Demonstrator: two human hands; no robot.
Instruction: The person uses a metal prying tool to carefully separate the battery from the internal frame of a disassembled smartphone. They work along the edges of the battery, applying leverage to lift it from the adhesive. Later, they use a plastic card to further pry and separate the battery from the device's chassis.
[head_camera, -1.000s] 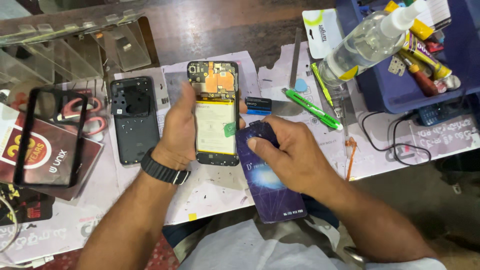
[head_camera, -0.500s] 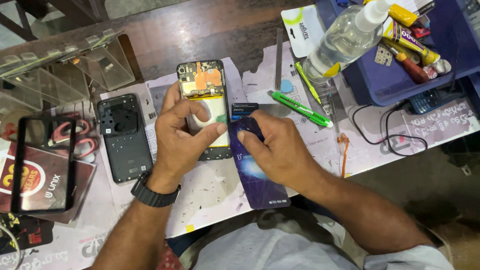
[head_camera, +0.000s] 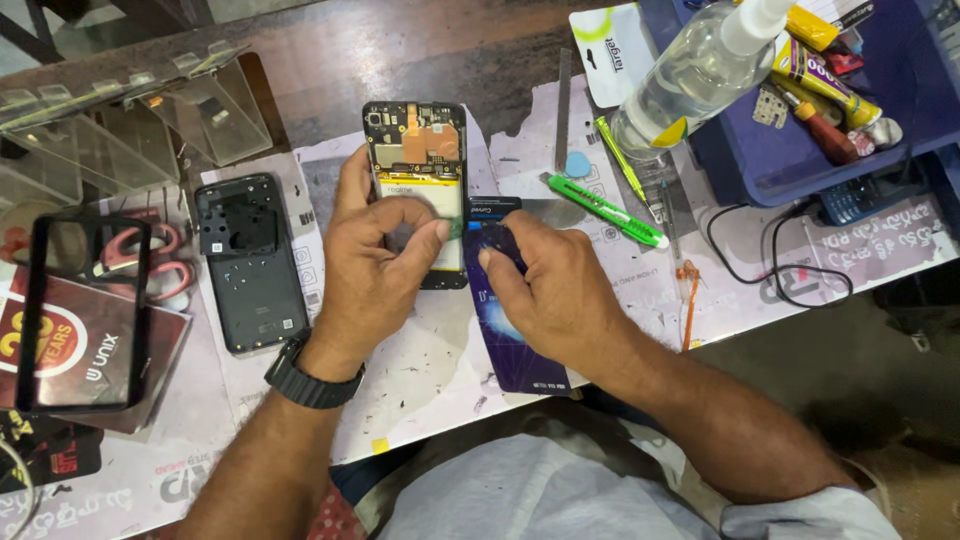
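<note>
Glossy black frame (head_camera: 85, 315) lies far left, a matte back cover (head_camera: 250, 262) beside it. Left hand (head_camera: 375, 270) pinches the opened phone (head_camera: 418, 190), copper board and pale battery bared, mid-table. Right hand (head_camera: 550, 290) presses fingertips on a dark blue card (head_camera: 515, 355). Green cutter (head_camera: 603, 210) and clear bottle (head_camera: 690, 80) sit farther right.

Left hand (head_camera: 375, 265) on an opened phone (head_camera: 418, 190) — battery exposed, right hand (head_camera: 555, 290) pressing a dark blue card (head_camera: 515, 350) beside it, black back cover (head_camera: 250, 262) left, green cutter (head_camera: 603, 210) right.
</note>
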